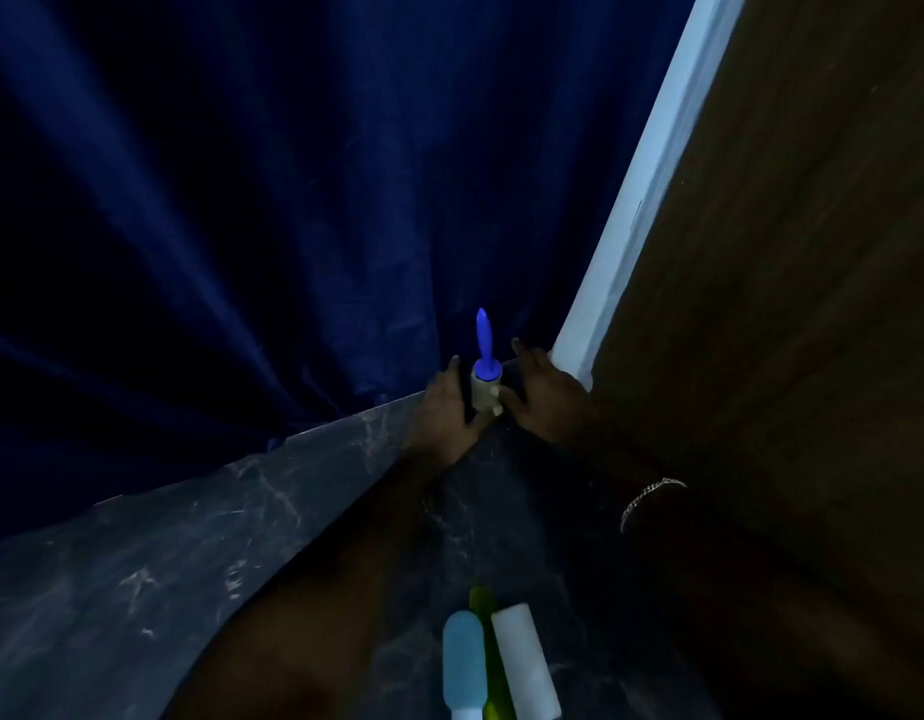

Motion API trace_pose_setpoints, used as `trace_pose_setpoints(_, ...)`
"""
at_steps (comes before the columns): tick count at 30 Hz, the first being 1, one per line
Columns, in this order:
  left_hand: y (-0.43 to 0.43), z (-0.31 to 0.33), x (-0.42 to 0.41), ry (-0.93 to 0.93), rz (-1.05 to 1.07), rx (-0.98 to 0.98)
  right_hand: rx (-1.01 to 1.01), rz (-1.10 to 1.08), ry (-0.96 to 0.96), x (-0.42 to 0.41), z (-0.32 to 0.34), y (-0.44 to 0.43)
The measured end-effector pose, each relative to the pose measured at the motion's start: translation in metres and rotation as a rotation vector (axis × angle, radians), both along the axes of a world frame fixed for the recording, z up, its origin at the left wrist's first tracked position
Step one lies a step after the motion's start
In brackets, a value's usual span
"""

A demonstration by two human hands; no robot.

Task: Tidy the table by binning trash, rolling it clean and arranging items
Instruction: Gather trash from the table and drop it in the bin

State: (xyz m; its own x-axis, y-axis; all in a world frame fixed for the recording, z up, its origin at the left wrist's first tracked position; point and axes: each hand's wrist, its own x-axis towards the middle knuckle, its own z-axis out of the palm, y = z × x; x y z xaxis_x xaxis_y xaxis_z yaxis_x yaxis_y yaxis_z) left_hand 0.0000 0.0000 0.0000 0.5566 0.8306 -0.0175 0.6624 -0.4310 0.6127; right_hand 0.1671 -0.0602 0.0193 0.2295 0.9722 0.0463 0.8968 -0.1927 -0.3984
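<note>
- Standing the roller (485,379) on its end at the far corner of the table (138,563), where the curtain (242,200) is meeting the white trim (631,200); its blue handle is pointing straight up.
- My left hand (444,407) is cupping the pale roll from its left, fingers curled round it as far as the dim light is showing.
- My right hand (540,397) is steadying the other side, fingers fairly straight and spread, only the thumb side touching the roll.
- I am judging it tippy: a tall, narrow thing balancing on a small round end, with the slim tapered handle adding height.
- It is sitting close to the back edge, so a nudge while letting go could be sending it off the table into the curtain folds.
- If the roll is sticky, it may be clinging to my fingers and coming over with them.
- The tabletop is looking hard and smooth, dark with pale marble veins, so a fallen roller could be rolling freely.
- The curtain is hanging soft in deep folds; the wooden panel (787,252) is looking flat and matte.
- Nearer me, a pale blue brush (464,662), a green piece (482,605) and a white roll (525,662) are lying side by side, touching.
</note>
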Motion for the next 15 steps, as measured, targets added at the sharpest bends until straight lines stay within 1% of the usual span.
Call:
trace_pose_setpoints(1,0.001,-0.007,0.007,-0.134,-0.005,-0.021,0.024,-0.013,-0.002,-0.001,-0.006,0.003)
trace_pose_setpoints(3,0.003,-0.016,0.017,-0.27,0.009,-0.068,0.048,-0.029,0.021,-0.003,-0.014,0.009)
trace_pose_setpoints(6,0.006,-0.027,0.025,-0.238,0.081,-0.111,0.119,0.021,0.072,-0.007,-0.021,0.014)
trace_pose_setpoints(8,0.006,-0.034,0.025,-0.253,0.087,-0.117,0.151,0.06,0.103,-0.008,-0.021,0.015)
trace_pose_setpoints(11,0.006,-0.036,0.018,-0.31,0.062,-0.12,0.165,0.051,0.106,-0.014,-0.018,0.012)
trace_pose_setpoints(15,-0.007,-0.017,-0.003,-0.387,0.023,-0.114,0.216,0.05,0.114,-0.031,0.002,-0.004)
